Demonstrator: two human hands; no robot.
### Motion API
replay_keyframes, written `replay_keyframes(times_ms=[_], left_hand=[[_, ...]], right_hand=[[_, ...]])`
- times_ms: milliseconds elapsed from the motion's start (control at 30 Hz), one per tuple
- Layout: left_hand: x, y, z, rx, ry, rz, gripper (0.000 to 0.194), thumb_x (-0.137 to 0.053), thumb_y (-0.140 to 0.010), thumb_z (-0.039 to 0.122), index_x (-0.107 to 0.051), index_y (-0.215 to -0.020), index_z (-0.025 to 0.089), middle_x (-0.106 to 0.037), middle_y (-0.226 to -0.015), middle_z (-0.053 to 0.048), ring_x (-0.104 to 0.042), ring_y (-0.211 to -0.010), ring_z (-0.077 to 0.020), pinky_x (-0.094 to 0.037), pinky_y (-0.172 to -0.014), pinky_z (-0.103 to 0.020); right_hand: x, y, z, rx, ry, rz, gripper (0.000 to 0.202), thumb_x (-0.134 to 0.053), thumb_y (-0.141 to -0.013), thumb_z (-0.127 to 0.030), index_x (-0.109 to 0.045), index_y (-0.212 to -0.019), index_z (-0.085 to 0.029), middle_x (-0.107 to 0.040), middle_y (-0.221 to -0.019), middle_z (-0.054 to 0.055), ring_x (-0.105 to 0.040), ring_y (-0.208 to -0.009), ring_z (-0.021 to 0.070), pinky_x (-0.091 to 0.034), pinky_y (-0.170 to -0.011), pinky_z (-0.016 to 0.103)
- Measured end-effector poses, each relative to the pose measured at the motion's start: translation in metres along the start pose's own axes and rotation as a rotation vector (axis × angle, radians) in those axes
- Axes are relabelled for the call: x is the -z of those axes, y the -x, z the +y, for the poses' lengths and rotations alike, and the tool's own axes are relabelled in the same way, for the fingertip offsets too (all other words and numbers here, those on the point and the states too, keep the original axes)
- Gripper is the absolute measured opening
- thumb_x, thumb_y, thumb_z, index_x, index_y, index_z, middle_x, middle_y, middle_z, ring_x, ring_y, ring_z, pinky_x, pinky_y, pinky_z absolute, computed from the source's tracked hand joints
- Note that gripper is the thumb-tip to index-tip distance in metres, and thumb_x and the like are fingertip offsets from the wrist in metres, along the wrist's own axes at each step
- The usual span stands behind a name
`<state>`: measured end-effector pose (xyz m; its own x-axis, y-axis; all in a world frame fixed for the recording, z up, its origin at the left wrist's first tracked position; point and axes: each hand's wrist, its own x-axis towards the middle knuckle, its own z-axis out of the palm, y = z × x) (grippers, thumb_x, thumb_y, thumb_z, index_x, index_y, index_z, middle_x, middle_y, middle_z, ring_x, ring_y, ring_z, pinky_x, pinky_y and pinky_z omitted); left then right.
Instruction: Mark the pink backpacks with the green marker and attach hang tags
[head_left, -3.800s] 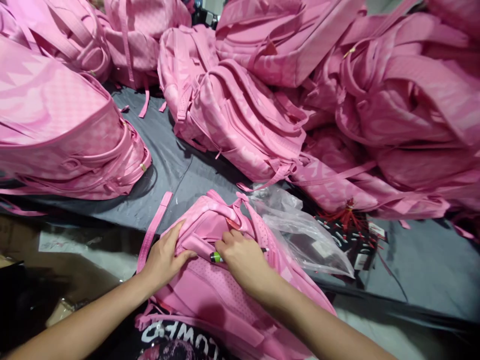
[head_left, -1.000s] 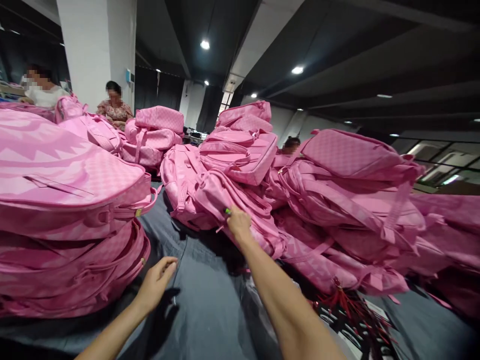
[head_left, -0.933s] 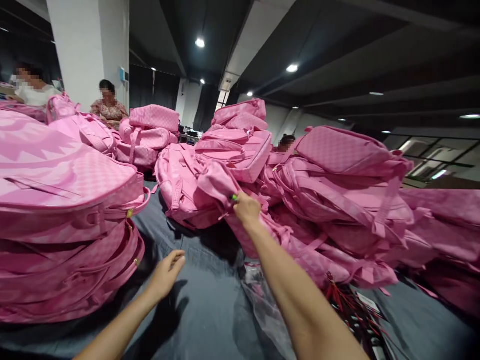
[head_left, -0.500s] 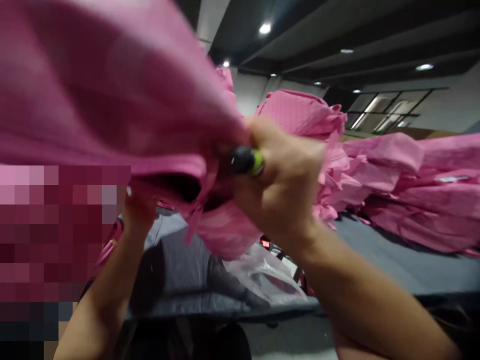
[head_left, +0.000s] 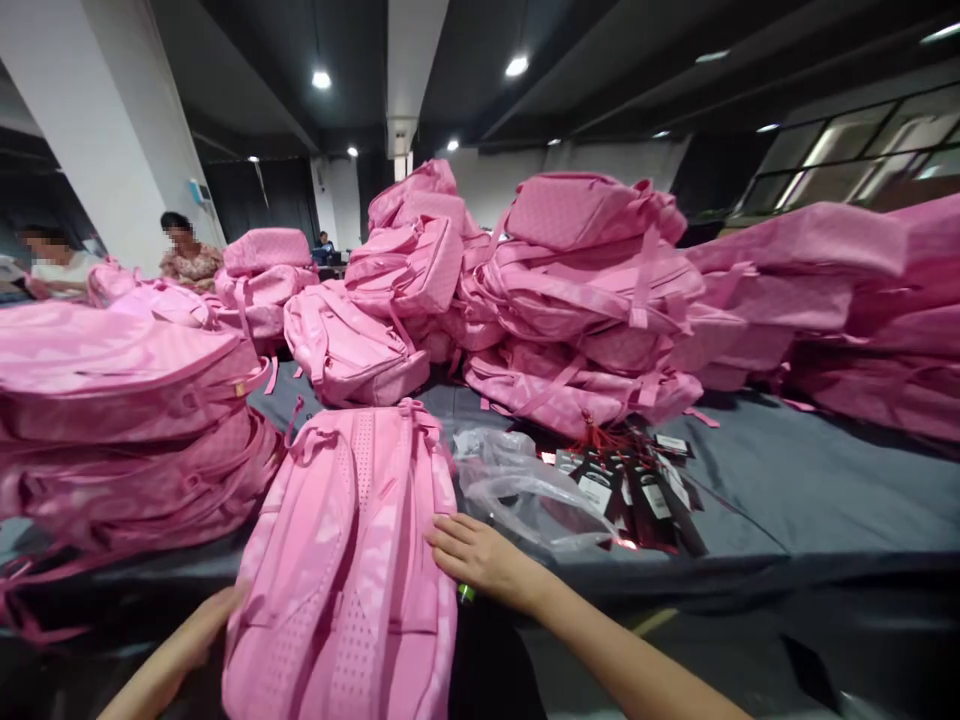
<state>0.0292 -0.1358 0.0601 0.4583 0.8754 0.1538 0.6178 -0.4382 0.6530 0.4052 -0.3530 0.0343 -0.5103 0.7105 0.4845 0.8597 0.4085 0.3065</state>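
A pink backpack (head_left: pixel 367 560) lies with its straps and padded back up, its lower end tilted over the table's front edge. My right hand (head_left: pixel 480 560) grips its right side, fingers laid along the edge and thumb hidden. Beneath that palm shows the bright green end of a small tool (head_left: pixel 466 593); its kind cannot be made out. My left hand (head_left: pixel 217 615) holds the opposite side, with its fingertips hidden by the bag. Just right of the backpack are a crumpled clear plastic bag (head_left: pixel 525 490) and several black hang tags (head_left: pixel 637 495) with red strings.
A stack of pink backpacks (head_left: pixel 127 430) stands close on the left. More piled backpacks (head_left: pixel 585 270) line the back and right of the dark-covered table (head_left: pixel 810 500). Two people sit behind at the left, another person farther back. A white pillar (head_left: pixel 112 120) rises at the left.
The backpack has come down from in front of my face to the table's edge, back panel up. My right hand has moved from its raised grip to the bag's side; the view has turned left.
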Motion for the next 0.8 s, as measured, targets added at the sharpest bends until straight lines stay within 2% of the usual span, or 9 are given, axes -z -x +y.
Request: replay_keyframes(times_ms=[67,133,233,300,400,500,600,733,800], left_hand=[[-0.02,0.018,-0.007,-0.057,-0.065,0.125,0.066,-0.047,-0.085,0.066,-0.061,-0.124,0.015,-0.071,-0.114,-0.015,-0.066,-0.109,-0.0363,-0.057,-0.089,-0.051],[-0.049,0.035,0.008,-0.338,-0.176,0.201,0.064,-0.043,-0.09,0.057,-0.05,-0.139,0.015,-0.058,-0.137,-0.017,-0.056,-0.126,-0.0343,-0.05,-0.103,-0.051],[-0.106,0.063,0.046,-0.882,-0.407,-0.005,0.059,-0.045,-0.092,0.049,-0.042,-0.147,0.028,-0.043,-0.152,-0.007,-0.046,-0.137,-0.026,-0.041,-0.114,-0.041],[-0.147,0.083,0.06,-0.979,-0.509,0.013,0.058,-0.044,-0.093,0.05,-0.044,-0.146,0.026,-0.044,-0.151,-0.007,-0.047,-0.137,-0.0244,-0.032,-0.12,-0.037],[-0.19,0.102,0.051,-0.998,-0.545,0.123,0.062,-0.041,-0.092,0.055,-0.045,-0.146,0.024,-0.045,-0.151,-0.006,-0.041,-0.14,-0.025,-0.017,-0.125,-0.038],[-0.192,0.092,0.031,-1.002,-0.506,0.131,0.055,-0.038,-0.094,0.054,-0.052,-0.14,0.029,-0.052,-0.146,0.0,-0.049,-0.133,-0.0219,-0.024,-0.119,-0.037],[-0.166,0.06,0.037,-0.972,-0.486,0.091,0.042,-0.042,-0.096,0.048,-0.063,-0.127,0.028,-0.064,-0.132,-0.003,-0.062,-0.112,-0.0228,-0.035,-0.105,-0.043],[-0.138,0.015,0.093,-0.853,-0.535,-0.078,0.032,-0.047,-0.097,0.038,-0.068,-0.083,0.018,-0.07,-0.083,-0.005,-0.062,-0.073,-0.021,-0.041,-0.074,-0.041],[-0.137,-0.008,0.129,-0.941,-0.529,-0.112,0.025,-0.048,-0.097,0.029,-0.066,-0.084,0.017,-0.067,-0.081,-0.005,-0.06,-0.072,-0.02,-0.04,-0.07,-0.038]], right_hand=[[-0.01,0.007,-0.001,-0.008,-0.035,-0.132,0.024,-0.046,-0.097,-0.015,-0.067,-0.107,-0.018,-0.066,-0.128,0.008,-0.057,-0.125,0.0212,-0.049,-0.102,0.041],[-0.011,0.007,-0.001,-0.088,-0.059,-0.238,0.026,-0.049,-0.095,-0.013,-0.066,-0.113,-0.02,-0.065,-0.13,0.007,-0.057,-0.125,0.0194,-0.048,-0.102,0.038],[0.004,-0.003,-0.006,-0.299,-0.035,-0.335,0.024,-0.053,-0.089,-0.005,-0.068,-0.104,-0.016,-0.072,-0.11,0.01,-0.065,-0.107,0.0201,-0.052,-0.085,0.031],[0.015,-0.016,-0.018,-0.42,0.003,-0.333,0.023,-0.052,-0.087,-0.003,-0.068,-0.1,-0.013,-0.072,-0.095,0.012,-0.066,-0.093,0.0211,-0.051,-0.076,0.03],[0.018,-0.042,-0.046,-0.45,-0.001,-0.292,0.032,-0.052,-0.09,-0.008,-0.061,-0.12,-0.014,-0.068,-0.11,0.014,-0.06,-0.107,0.023,-0.048,-0.085,0.032],[0.006,-0.063,-0.064,-0.452,-0.048,-0.361,0.026,-0.054,-0.093,-0.017,-0.063,-0.117,-0.021,-0.066,-0.12,0.009,-0.055,-0.116,0.0211,-0.048,-0.086,0.031],[0.002,-0.052,-0.056,-0.673,-0.013,-0.464,0.015,-0.053,-0.093,-0.017,-0.067,-0.097,-0.017,-0.07,-0.101,0.012,-0.061,-0.099,0.0232,-0.047,-0.074,0.034],[0.021,0.003,-0.03,-1.075,0.131,-0.588,0.021,-0.048,-0.086,-0.004,-0.067,-0.095,-0.005,-0.068,-0.076,0.019,-0.064,-0.078,0.029,-0.046,-0.067,0.039],[0.027,0.02,-0.028,-1.153,0.129,-0.609,0.034,-0.051,-0.082,-0.003,-0.065,-0.112,-0.006,-0.07,-0.083,0.017,-0.065,-0.083,0.0284,-0.049,-0.069,0.037]])
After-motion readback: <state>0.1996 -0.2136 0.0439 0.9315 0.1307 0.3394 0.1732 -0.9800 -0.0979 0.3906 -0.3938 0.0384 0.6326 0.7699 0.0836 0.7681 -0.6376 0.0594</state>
